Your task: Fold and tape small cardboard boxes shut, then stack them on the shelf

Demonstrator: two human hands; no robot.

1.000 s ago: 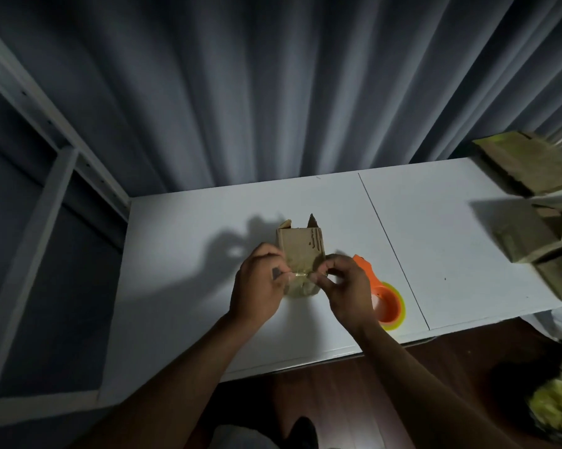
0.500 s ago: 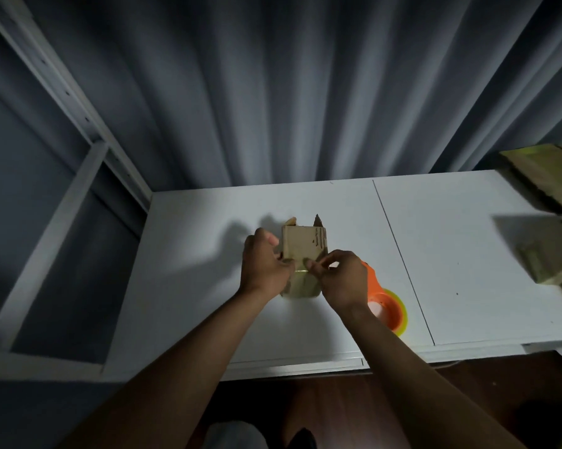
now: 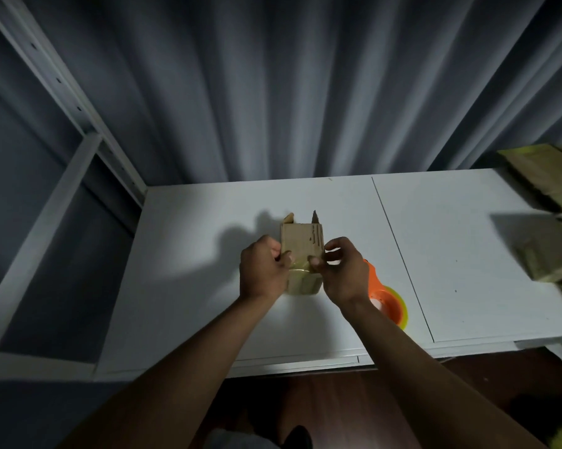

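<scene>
- Far left of the grip, a white metal shelf frame (image 3: 88, 147) rises beside the white tabletop (image 3: 189, 286).
- The left hand (image 3: 263, 273) curls against the small brown cardboard box (image 3: 300, 246), thumb and fingers pinching one end of a clear tape strip (image 3: 300, 269).
- The box lies on the tabletop between both hands, far flaps unfolded; it looks light, thin-walled and easily crushed, best held by its side walls near the corners.
- The right hand (image 3: 344, 273) pinches the strip's other end.
- Just right of the grip lies an orange tape dispenser (image 3: 386, 303); well right, more flattened brown cardboard pieces (image 3: 545, 176).
</scene>
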